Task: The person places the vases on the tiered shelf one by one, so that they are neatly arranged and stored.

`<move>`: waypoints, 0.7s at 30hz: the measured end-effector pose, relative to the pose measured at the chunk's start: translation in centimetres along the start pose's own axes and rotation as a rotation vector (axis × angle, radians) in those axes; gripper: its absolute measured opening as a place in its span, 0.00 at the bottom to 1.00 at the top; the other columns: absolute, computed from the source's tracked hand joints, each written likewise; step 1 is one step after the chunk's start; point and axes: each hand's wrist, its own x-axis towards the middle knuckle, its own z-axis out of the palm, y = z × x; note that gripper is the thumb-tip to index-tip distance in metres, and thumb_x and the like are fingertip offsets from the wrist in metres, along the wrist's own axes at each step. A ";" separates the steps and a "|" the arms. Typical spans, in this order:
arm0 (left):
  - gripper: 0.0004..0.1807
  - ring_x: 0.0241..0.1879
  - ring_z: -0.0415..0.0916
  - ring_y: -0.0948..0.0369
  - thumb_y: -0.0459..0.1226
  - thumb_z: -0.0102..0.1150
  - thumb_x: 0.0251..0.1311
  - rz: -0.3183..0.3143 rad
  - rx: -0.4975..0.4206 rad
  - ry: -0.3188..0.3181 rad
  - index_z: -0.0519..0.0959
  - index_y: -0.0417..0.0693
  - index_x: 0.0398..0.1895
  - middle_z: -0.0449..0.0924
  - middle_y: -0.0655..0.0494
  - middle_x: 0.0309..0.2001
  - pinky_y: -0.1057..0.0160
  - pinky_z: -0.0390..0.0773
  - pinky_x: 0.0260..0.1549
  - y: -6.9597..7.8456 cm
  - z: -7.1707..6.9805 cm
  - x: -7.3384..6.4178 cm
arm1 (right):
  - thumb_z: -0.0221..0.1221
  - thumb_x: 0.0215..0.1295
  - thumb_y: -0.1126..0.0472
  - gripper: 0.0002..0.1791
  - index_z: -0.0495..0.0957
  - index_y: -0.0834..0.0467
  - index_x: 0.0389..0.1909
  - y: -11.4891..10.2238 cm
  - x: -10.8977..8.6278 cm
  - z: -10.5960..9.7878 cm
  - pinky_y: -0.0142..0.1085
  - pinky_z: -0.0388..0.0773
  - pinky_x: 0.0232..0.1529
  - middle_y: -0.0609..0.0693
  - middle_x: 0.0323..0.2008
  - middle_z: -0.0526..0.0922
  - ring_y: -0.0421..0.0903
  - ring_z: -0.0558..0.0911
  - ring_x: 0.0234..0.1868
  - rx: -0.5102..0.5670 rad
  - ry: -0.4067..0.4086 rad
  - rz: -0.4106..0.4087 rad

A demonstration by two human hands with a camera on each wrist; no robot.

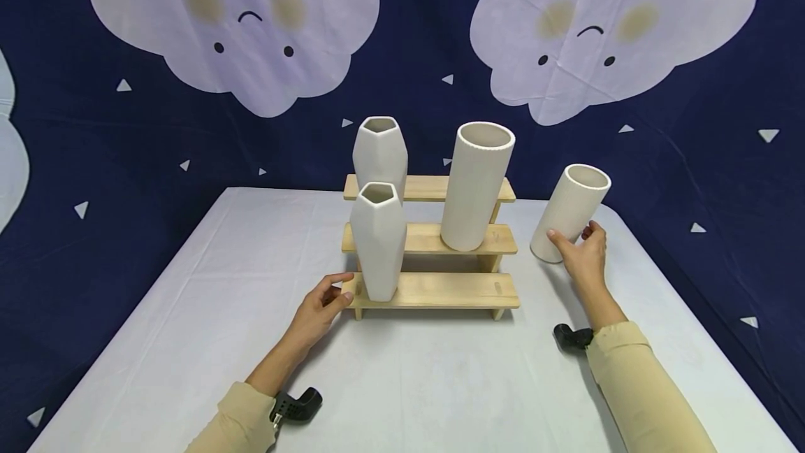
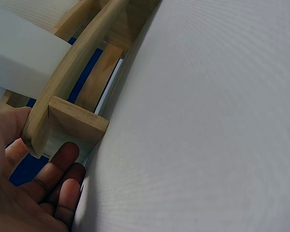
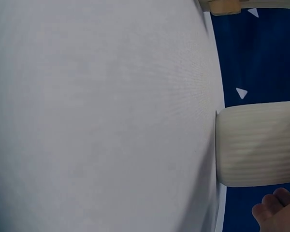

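Note:
My left hand (image 1: pixel 319 310) holds the left end of the three-tier wooden shelf stand (image 1: pixel 453 290) at its lowest step. In the left wrist view the thumb lies against the plank end (image 2: pixel 37 126), with curled fingers below. On the right, my right hand (image 1: pixel 585 257) grips the lower side of a ribbed white cylindrical vase (image 1: pixel 569 208), its thumb on the front. That vase's base is at the table; the right wrist view shows its ribbed side (image 3: pixel 258 145) and several fingertips beside it. A faceted white vase (image 1: pixel 379 243) stands on the lowest step, near my left hand.
Another faceted white vase (image 1: pixel 380 149) stands behind, partly hidden by the front one. A taller white cylindrical vase (image 1: pixel 476 191) is on the middle step at right. White cloth covers the table (image 1: pixel 440 383); a dark blue cloud-print backdrop (image 1: pixel 421 54) hangs behind.

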 end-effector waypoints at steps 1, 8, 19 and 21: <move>0.21 0.33 0.68 0.64 0.41 0.57 0.63 0.003 -0.002 -0.001 0.71 0.56 0.60 0.75 0.50 0.37 0.69 0.67 0.33 0.0 0.0 0.0 | 0.63 0.56 0.47 0.51 0.46 0.63 0.71 0.0 0.0 0.0 0.49 0.55 0.68 0.64 0.67 0.60 0.59 0.61 0.68 -0.001 -0.002 0.001; 0.21 0.33 0.68 0.63 0.41 0.57 0.63 0.005 -0.009 0.000 0.71 0.56 0.60 0.76 0.50 0.36 0.69 0.67 0.33 0.1 0.0 -0.1 | 0.63 0.56 0.48 0.50 0.46 0.63 0.71 0.0 0.3 0.2 0.50 0.57 0.68 0.65 0.67 0.61 0.59 0.63 0.67 0.004 -0.028 -0.005; 0.20 0.32 0.67 0.64 0.37 0.56 0.64 0.005 -0.013 -0.008 0.72 0.50 0.60 0.75 0.51 0.34 0.69 0.66 0.32 1.7 -0.1 -0.8 | 0.65 0.55 0.49 0.48 0.49 0.65 0.68 0.0 0.2 0.7 0.51 0.58 0.66 0.67 0.64 0.64 0.62 0.66 0.64 -0.002 -0.051 -0.018; 0.20 0.32 0.67 0.64 0.37 0.56 0.64 0.007 -0.017 -0.012 0.72 0.49 0.60 0.75 0.51 0.34 0.69 0.66 0.32 2.5 -0.1 -1.2 | 0.65 0.55 0.48 0.48 0.50 0.65 0.68 0.0 0.3 0.8 0.51 0.59 0.66 0.67 0.63 0.65 0.61 0.66 0.64 -0.009 -0.047 -0.016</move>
